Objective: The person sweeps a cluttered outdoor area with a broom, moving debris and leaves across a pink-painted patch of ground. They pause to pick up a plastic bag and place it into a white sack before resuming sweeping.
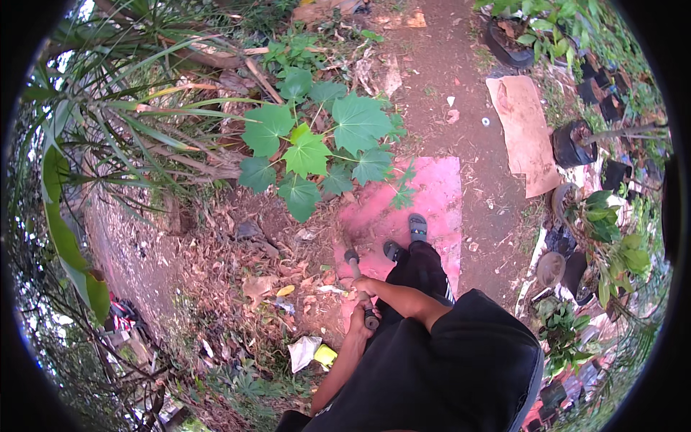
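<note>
A long handle with dark ends [353, 264] slants across in front of my dark trousers. My right hand [365, 284] is closed around its middle part, and my left hand [359, 319] grips it near the thick dark end close to my body. The far end is over a pink sheet [437, 189] on the ground; what the tool carries there is blurred and I cannot tell its kind. On the sheet stand my feet in dark sandals [418, 227]. Dry leaves [280, 264] lie on the soil left of the sheet.
A plant with broad lobed leaves [306, 154] overhangs the sheet's upper left. A flat brown board [523, 135] lies on the right, beside black plant bags [573, 144]. A white bag [303, 353] and a yellow item [325, 355] lie at the lower left.
</note>
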The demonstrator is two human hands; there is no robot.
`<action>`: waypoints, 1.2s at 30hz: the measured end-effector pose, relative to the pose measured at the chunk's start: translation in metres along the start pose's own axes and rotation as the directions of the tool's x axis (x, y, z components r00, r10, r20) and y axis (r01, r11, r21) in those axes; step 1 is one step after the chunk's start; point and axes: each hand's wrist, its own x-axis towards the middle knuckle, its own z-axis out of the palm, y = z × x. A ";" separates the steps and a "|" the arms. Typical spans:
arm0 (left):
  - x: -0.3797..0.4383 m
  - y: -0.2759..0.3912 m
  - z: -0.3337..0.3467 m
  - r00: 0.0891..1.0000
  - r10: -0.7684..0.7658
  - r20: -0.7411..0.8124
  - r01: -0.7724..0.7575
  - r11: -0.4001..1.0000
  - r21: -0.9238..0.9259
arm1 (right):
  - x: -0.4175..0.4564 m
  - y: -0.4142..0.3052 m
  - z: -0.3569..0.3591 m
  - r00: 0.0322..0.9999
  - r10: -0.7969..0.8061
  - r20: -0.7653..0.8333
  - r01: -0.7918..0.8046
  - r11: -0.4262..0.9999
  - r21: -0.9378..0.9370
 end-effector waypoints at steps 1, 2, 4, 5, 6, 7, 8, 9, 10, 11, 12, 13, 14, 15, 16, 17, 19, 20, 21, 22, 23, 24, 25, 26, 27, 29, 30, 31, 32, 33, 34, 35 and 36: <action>-0.006 -0.002 0.006 0.998 0.050 -0.027 -0.052 0.996 -0.068 | 0.003 -0.002 0.007 0.996 -0.010 0.091 0.013 0.999 -0.031; -0.008 -0.008 0.015 0.987 0.157 -0.028 -0.160 0.981 -0.109 | 0.002 -0.001 0.010 0.986 -0.007 0.168 0.017 0.998 -0.056; -0.009 -0.008 0.024 0.985 0.171 -0.013 -0.171 0.970 -0.175 | 0.001 -0.004 0.014 0.964 -0.017 0.267 0.027 0.999 -0.037; -0.013 -0.009 0.037 0.985 0.170 0.001 -0.166 0.963 -0.212 | -0.001 -0.004 0.010 0.955 -0.022 0.294 0.028 0.999 -0.018; -0.020 -0.012 0.047 0.988 0.146 -0.042 -0.152 0.961 -0.231 | -0.003 -0.005 0.006 0.949 -0.033 0.313 0.032 0.999 0.007; -0.028 -0.019 0.054 0.989 0.142 -0.037 -0.147 0.968 -0.205 | -0.005 -0.001 0.001 0.948 -0.030 0.316 0.023 0.999 0.027; -0.034 -0.026 0.060 0.990 0.138 -0.032 -0.142 0.974 -0.175 | -0.007 0.003 -0.008 0.953 -0.030 0.302 0.015 0.999 0.052; -0.038 -0.029 0.064 0.990 0.138 -0.023 -0.140 0.981 -0.131 | -0.007 0.001 -0.015 0.966 -0.039 0.257 0.022 0.997 0.070; -0.040 -0.032 0.068 0.995 0.103 -0.008 -0.103 0.990 -0.094 | -0.007 0.000 -0.026 0.985 -0.096 0.144 0.098 0.995 -0.007; -0.043 -0.037 0.074 0.998 0.051 0.029 -0.050 0.998 -0.041 | -0.014 0.007 -0.044 0.995 -0.083 0.048 0.079 0.993 0.083; -0.048 -0.039 0.076 0.998 0.013 0.060 -0.011 0.999 -0.032 | -0.061 -0.012 -0.058 0.999 -0.047 -0.023 0.049 0.990 0.135; -0.052 -0.039 0.081 0.995 -0.029 0.093 0.028 1.000 0.004 | -0.098 -0.035 -0.075 0.994 -0.019 -0.104 0.040 0.978 0.206; -0.055 -0.039 0.089 0.985 -0.079 0.156 0.073 0.996 0.042 | -0.112 -0.043 -0.092 0.984 -0.027 -0.178 0.081 0.950 0.302; -0.053 -0.039 0.096 0.975 -0.102 0.199 0.082 0.991 0.108 | -0.120 -0.046 -0.109 0.968 -0.024 -0.250 0.125 0.910 0.396; -0.047 -0.040 0.102 0.960 -0.128 0.247 0.087 0.981 0.172 | -0.121 -0.043 -0.129 0.941 -0.061 -0.334 0.209 0.880 0.427; -0.042 -0.042 0.111 0.943 -0.155 0.293 0.087 0.969 0.232 | -0.121 -0.042 -0.149 0.905 -0.094 -0.415 0.293 0.845 0.447; -0.032 -0.045 0.132 0.921 -0.121 0.369 -0.024 0.931 0.365 | -0.143 -0.062 -0.178 0.851 -0.096 -0.516 0.369 0.808 0.459; -0.016 -0.045 0.139 0.899 -0.121 0.421 -0.081 0.898 0.432 | -0.141 -0.064 -0.196 0.814 -0.111 -0.570 0.412 0.802 0.432; -0.001 -0.044 0.145 0.874 -0.124 0.469 -0.145 0.856 0.497 | -0.134 -0.066 -0.212 0.774 -0.129 -0.620 0.457 0.792 0.405; 0.017 -0.044 0.151 0.869 -0.121 0.480 -0.154 0.855 0.495 | -0.122 -0.068 -0.229 0.739 -0.149 -0.657 0.482 0.798 0.361; 0.036 -0.044 0.155 0.864 -0.122 0.489 -0.160 0.854 0.495 | -0.109 -0.067 -0.244 0.702 -0.167 -0.693 0.504 0.803 0.317; 0.051 -0.046 0.156 0.859 -0.124 0.497 -0.162 0.855 0.492 | -0.100 -0.066 -0.252 0.663 -0.182 -0.726 0.519 0.810 0.271; 0.060 -0.048 0.155 0.867 -0.117 0.484 -0.135 0.880 0.455 | -0.095 -0.067 -0.254 0.677 -0.183 -0.713 0.477 0.847 0.235; 0.067 -0.050 0.153 0.875 -0.109 0.471 -0.109 0.904 0.413 | -0.091 -0.068 -0.254 0.691 -0.184 -0.699 0.432 0.881 0.195; 0.069 -0.051 0.151 0.886 -0.106 0.451 -0.080 0.924 0.374 | -0.085 -0.066 -0.253 0.708 -0.176 -0.684 0.382 0.910 0.161; 0.068 -0.057 0.140 0.911 -0.134 0.391 0.030 0.965 0.260 | -0.072 -0.056 -0.239 0.769 -0.173 -0.616 0.213 0.977 -0.008; 0.069 -0.061 0.130 0.917 -0.146 0.371 0.079 0.979 0.190 | -0.053 -0.040 -0.229 0.804 -0.180 -0.567 0.194 0.980 -0.035; 0.069 -0.065 0.119 0.924 -0.159 0.348 0.123 0.985 0.124 | -0.027 -0.018 -0.220 0.840 -0.198 -0.504 0.205 0.978 -0.043; 0.070 -0.070 0.102 0.942 -0.107 0.318 0.085 0.993 0.084 | -0.008 0.001 -0.206 0.871 -0.204 -0.446 0.205 0.978 -0.047; 0.066 -0.074 0.082 0.963 -0.066 0.263 0.037 0.993 0.114 | 0.006 0.017 -0.188 0.905 -0.175 -0.387 0.178 0.984 -0.029; 0.062 -0.077 0.056 0.978 -0.018 0.208 -0.008 0.992 0.123 | -0.003 0.022 -0.157 0.943 -0.074 -0.326 0.076 0.997 -0.004; 0.055 -0.080 0.035 0.987 0.029 0.156 -0.051 0.989 0.142 | -0.008 0.028 -0.130 0.963 0.026 -0.268 -0.022 1.000 0.017; 0.045 -0.081 0.018 0.992 0.064 0.110 -0.079 0.988 0.134 | -0.008 0.039 -0.104 0.966 -0.041 -0.254 0.036 0.999 -0.024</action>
